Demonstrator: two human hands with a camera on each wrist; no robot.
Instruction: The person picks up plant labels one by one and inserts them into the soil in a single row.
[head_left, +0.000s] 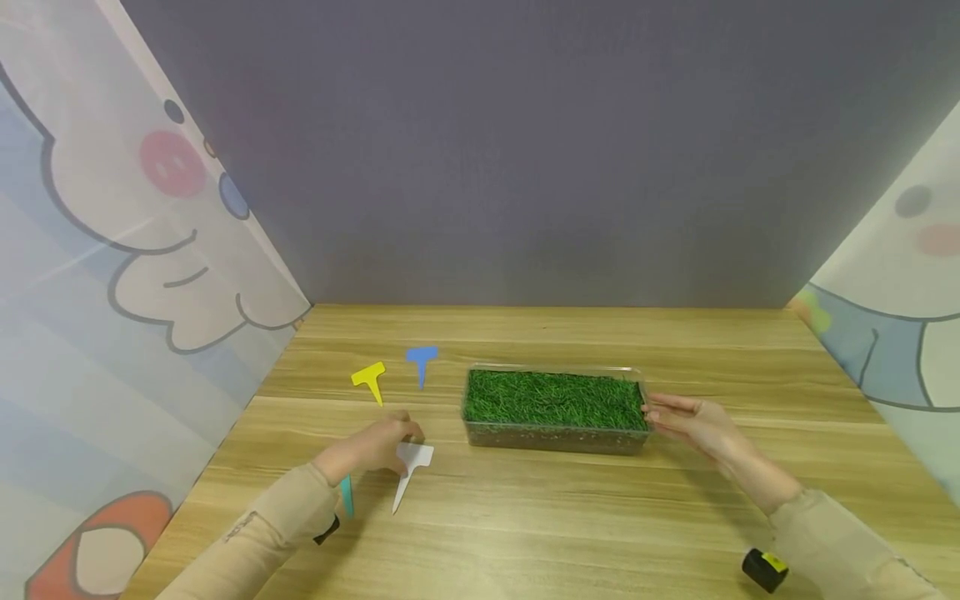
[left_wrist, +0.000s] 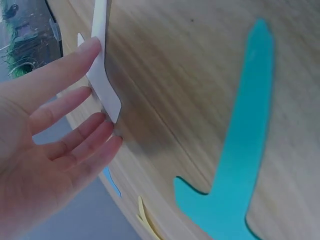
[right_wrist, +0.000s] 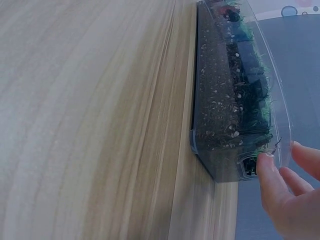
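My left hand (head_left: 382, 443) is at a white T-shaped plant label (head_left: 415, 455), its thumb on the stem and its fingertips along the label's head. Beneath my left wrist lies a teal plant label (left_wrist: 240, 130), partly covered in the head view. With my right hand (head_left: 701, 427) I hold the right end of a clear plastic planter box (head_left: 555, 437), thumb and fingers at its end wall and rim. Green artificial grass (head_left: 555, 398) tops the dark, speckled soil (right_wrist: 217, 95) inside the box.
A yellow plant label (head_left: 369, 377) and a blue plant label (head_left: 422, 358) lie on the wooden table (head_left: 570, 525) beyond my left hand. A dark grey panel (head_left: 480, 167) stands at the back. Cartoon-printed sheets (head_left: 67, 350) flank the table.
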